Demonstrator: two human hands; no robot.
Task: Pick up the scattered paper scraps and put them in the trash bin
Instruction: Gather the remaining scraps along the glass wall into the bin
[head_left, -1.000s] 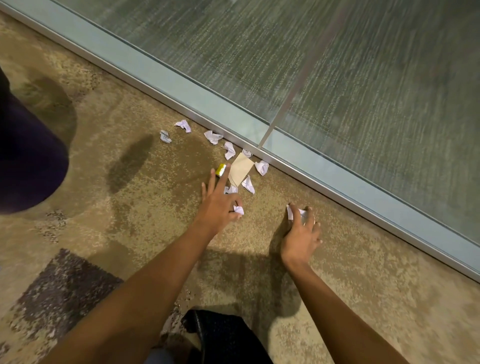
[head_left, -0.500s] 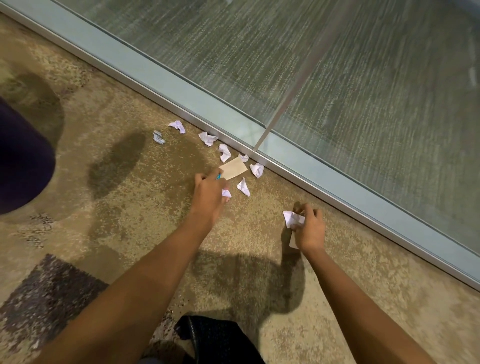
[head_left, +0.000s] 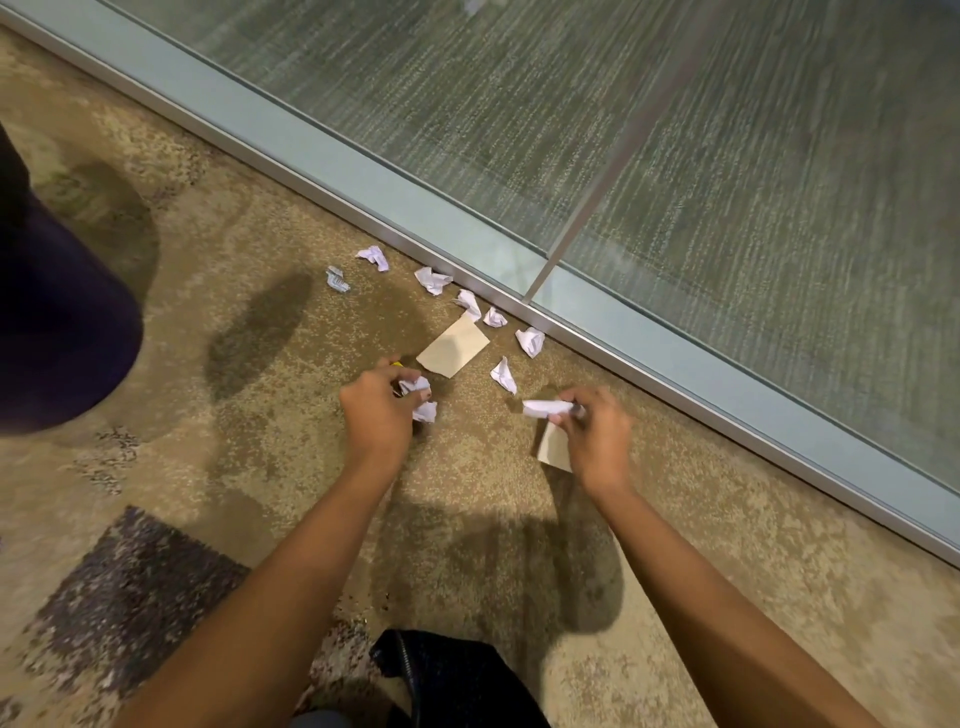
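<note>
Several crumpled white paper scraps (head_left: 432, 280) lie on the tan carpet along the glass wall's metal base, with a flat tan paper piece (head_left: 453, 346) among them. My left hand (head_left: 382, 410) grips two white scraps (head_left: 422, 397) and something small and yellow, just below the tan piece. My right hand (head_left: 592, 439) pinches a rolled white scrap (head_left: 540, 408) and a tan paper piece (head_left: 553, 449) that hangs under it. One loose scrap (head_left: 504, 375) lies between my hands. A dark rounded object (head_left: 57, 322), possibly the trash bin, stands at the left edge.
The metal base rail (head_left: 649, 358) of a glass wall runs diagonally from upper left to lower right. A dark patch in the carpet (head_left: 130, 597) lies at lower left. A black object (head_left: 457, 680) sits at the bottom centre between my arms.
My left hand drew back from the pile with scraps closed in its fingers. My right hand lifted its scrap off the carpet and moved left, now also holding a tan piece.
</note>
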